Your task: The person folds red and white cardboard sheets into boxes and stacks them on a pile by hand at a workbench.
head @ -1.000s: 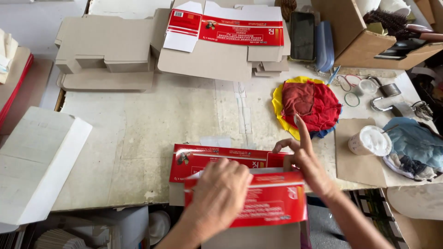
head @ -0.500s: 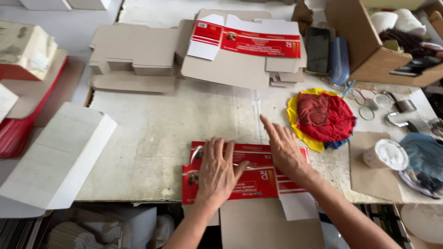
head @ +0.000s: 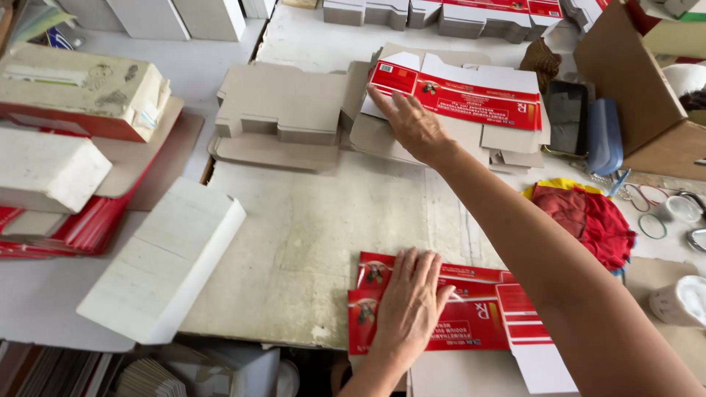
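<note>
My left hand [head: 408, 309] lies flat, fingers spread, on a folded red and white carton [head: 471, 320] at the near edge of the worktable. My right hand [head: 412, 121] reaches far across the table and rests its fingers on the left end of a flat red and white carton blank [head: 478, 95], the top one of a stack of unfolded blanks. Grey cardboard blanks [head: 283, 110] lie stacked just left of that pile. Neither hand grips anything.
A white folded box [head: 165, 257] lies at the near left, with white and red boxes [head: 66, 132] piled beyond it. A red cloth [head: 588, 217], rubber bands [head: 651, 220], a phone [head: 565, 117], a blue case [head: 604, 136] and a brown cardboard box [head: 632, 73] sit right.
My right hand left the folded carton and stretched forward to the stack of flat blanks at the far side. My left hand stayed pressed on the folded carton.
</note>
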